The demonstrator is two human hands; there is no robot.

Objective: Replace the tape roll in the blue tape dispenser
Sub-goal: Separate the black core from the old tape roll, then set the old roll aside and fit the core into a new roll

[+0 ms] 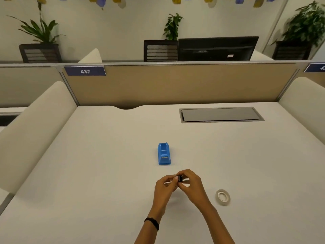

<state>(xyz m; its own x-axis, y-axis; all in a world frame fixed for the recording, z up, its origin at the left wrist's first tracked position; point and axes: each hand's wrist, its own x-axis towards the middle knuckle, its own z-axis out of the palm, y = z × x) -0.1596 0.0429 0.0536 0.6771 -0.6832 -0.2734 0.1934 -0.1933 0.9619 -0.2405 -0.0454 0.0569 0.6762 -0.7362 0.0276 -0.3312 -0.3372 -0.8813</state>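
Head view: both my hands meet over the desk (105, 173), just in front of the dispenser (164, 154). My left hand (164, 186) and right hand (190, 182) pinch one small dark part (179, 178) between fingertips; it looks like the spool core, maybe with a spent ring on it, too small to be sure. Fingers of both hands are curled closed on it. Black band (152, 222) on my left wrist.

The dispenser sits upright on the desk, apart from my hands, cradle looks empty. The new roll (222, 197) lies flat to the right of my right wrist, near but not touching, untouched.

Progress, my guess: core is out of the dispenser, so removal is done or nearly done. Left to do: free the core, thread it into the new roll, drop it back in the cradle, pull the tape end to the cutter.

Writing: partition tag (85, 71) reads "437". A second tag (315, 68) at the right edge is cut off, unreadable. No brand legible on the dispenser or the roll.
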